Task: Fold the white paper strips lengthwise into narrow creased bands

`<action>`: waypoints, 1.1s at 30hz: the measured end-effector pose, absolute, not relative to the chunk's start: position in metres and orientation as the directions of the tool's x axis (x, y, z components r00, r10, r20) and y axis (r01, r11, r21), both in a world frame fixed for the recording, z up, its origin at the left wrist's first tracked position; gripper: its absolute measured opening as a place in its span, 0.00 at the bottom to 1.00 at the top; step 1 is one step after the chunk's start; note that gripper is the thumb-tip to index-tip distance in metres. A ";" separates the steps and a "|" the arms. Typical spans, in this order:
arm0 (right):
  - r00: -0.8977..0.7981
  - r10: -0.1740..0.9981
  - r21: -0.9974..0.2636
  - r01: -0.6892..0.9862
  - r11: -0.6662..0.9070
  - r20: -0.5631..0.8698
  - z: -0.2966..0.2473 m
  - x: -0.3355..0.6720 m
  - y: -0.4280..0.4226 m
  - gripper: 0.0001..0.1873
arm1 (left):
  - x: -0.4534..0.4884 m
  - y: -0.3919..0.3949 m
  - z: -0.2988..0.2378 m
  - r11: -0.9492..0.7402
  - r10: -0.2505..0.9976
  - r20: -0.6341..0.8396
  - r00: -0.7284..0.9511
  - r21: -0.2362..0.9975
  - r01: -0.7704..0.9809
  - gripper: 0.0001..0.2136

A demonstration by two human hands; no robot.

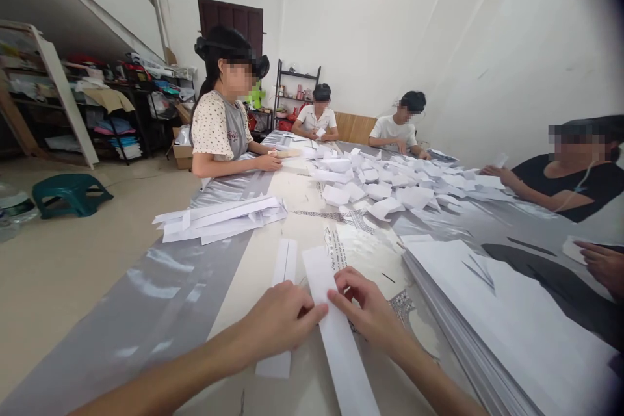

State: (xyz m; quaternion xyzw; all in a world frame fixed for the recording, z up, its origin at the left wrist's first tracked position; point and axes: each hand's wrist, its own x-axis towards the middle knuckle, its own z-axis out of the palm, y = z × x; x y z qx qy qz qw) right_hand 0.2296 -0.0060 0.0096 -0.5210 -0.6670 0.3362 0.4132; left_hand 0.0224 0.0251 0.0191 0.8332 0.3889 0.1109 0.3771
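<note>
A long folded white paper strip lies on the table in front of me, running away from me. My left hand rests curled at its left edge, fingertips pinching the strip. My right hand presses on the strip's right edge, fingers bent and closed on the paper. A second narrow paper strip lies just left of the first, partly under my left hand.
A tall stack of white sheets sits at my right. Folded strips pile at the left, and several folded papers heap mid-table. Other people sit round the table; another person's hand is at the right edge. A green stool stands on the floor.
</note>
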 end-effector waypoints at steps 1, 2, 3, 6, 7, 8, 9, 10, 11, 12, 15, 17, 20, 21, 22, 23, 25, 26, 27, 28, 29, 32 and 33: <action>-0.139 0.973 -0.864 0.448 0.229 0.186 0.007 0.229 -0.006 0.16 | 0.022 0.024 0.016 -0.521 0.758 -0.010 0.653 0.593 0.614 0.24; -0.164 0.972 -0.848 0.478 0.229 0.169 0.004 0.229 -0.007 0.14 | 0.022 0.023 0.014 -0.609 0.752 0.088 0.653 0.471 0.638 0.21; -0.194 0.969 -0.829 0.508 0.234 0.155 0.003 0.229 -0.008 0.13 | 0.022 0.022 0.011 -0.678 0.722 0.169 0.671 0.367 0.637 0.18; -0.278 0.951 -0.768 0.578 0.276 0.133 0.002 0.229 -0.011 0.12 | 0.021 0.022 0.006 -0.794 0.605 0.311 0.733 0.166 0.585 0.08; -0.293 0.946 -0.754 0.590 0.290 0.134 0.003 0.230 -0.011 0.11 | 0.021 0.022 0.004 -0.806 0.584 0.326 0.744 0.118 0.581 0.08; -0.302 0.943 -0.744 0.597 0.300 0.138 0.004 0.230 -0.012 0.11 | 0.021 0.021 0.002 -0.805 0.578 0.323 0.750 0.072 0.589 0.09; -0.301 0.942 -0.738 0.602 0.306 0.145 0.005 0.230 -0.012 0.11 | 0.021 0.020 0.000 -0.797 0.579 0.311 0.753 0.022 0.604 0.10; -0.293 0.944 -0.732 0.607 0.308 0.154 0.005 0.230 -0.012 0.10 | 0.022 0.018 -0.003 -0.789 0.578 0.296 0.760 -0.034 0.613 0.11; -0.279 0.946 -0.726 0.615 0.307 0.163 0.005 0.230 -0.012 0.11 | 0.023 0.016 -0.006 -0.781 0.573 0.288 0.767 -0.089 0.618 0.12; -0.264 0.949 -0.719 0.625 0.305 0.173 0.005 0.230 -0.011 0.11 | 0.024 0.014 -0.009 -0.774 0.564 0.290 0.774 -0.143 0.617 0.12; -0.228 0.955 -0.699 0.652 0.294 0.188 0.002 0.230 -0.010 0.10 | 0.026 0.009 -0.017 -0.762 0.527 0.314 0.790 -0.237 0.602 0.14; -0.223 0.959 -0.712 0.644 0.282 0.178 0.002 0.229 -0.010 0.09 | 0.027 0.008 -0.017 -0.767 0.519 0.302 0.800 -0.249 0.592 0.14; -0.235 0.961 -0.762 0.594 0.259 0.143 0.007 0.227 -0.014 0.09 | 0.027 0.010 -0.014 -0.776 0.516 0.284 0.808 -0.246 0.581 0.12; -0.241 0.962 -0.776 0.579 0.251 0.132 0.010 0.225 -0.016 0.10 | 0.027 0.010 -0.013 -0.779 0.510 0.288 0.811 -0.244 0.577 0.11; -0.249 0.961 -0.783 0.571 0.248 0.123 0.012 0.225 -0.017 0.12 | 0.026 0.011 -0.012 -0.782 0.503 0.295 0.813 -0.245 0.573 0.11; -0.259 0.959 -0.782 0.572 0.249 0.116 0.014 0.224 -0.019 0.13 | 0.026 0.011 -0.011 -0.786 0.494 0.302 0.815 -0.247 0.567 0.11; -0.259 0.960 -0.764 0.597 0.244 0.104 0.016 0.225 -0.020 0.14 | 0.026 0.011 -0.011 -0.788 0.482 0.307 0.821 -0.257 0.559 0.12; -0.242 0.966 -0.752 0.620 0.226 0.092 0.016 0.227 -0.020 0.15 | 0.026 0.011 -0.011 -0.788 0.480 0.303 0.823 -0.263 0.556 0.13; -0.218 0.973 -0.740 0.643 0.198 0.070 0.016 0.229 -0.020 0.16 | 0.026 0.011 -0.011 -0.789 0.479 0.297 0.826 -0.266 0.553 0.14; -0.192 0.980 -0.732 0.661 0.163 0.045 0.014 0.232 -0.019 0.17 | 0.026 0.011 -0.011 -0.788 0.481 0.295 0.826 -0.266 0.555 0.15; -0.171 0.985 -0.730 0.671 0.129 0.017 0.013 0.234 -0.018 0.18 | 0.026 0.010 -0.012 -0.788 0.484 0.294 0.824 -0.264 0.557 0.16; -0.180 0.982 -0.738 0.669 0.086 -0.049 0.007 0.240 -0.015 0.18 | 0.025 0.009 -0.014 -0.787 0.493 0.300 0.817 -0.247 0.566 0.20; -0.184 0.981 -0.739 0.669 0.083 -0.056 0.006 0.241 -0.015 0.17 | 0.025 0.008 -0.016 -0.787 0.500 0.303 0.811 -0.231 0.572 0.22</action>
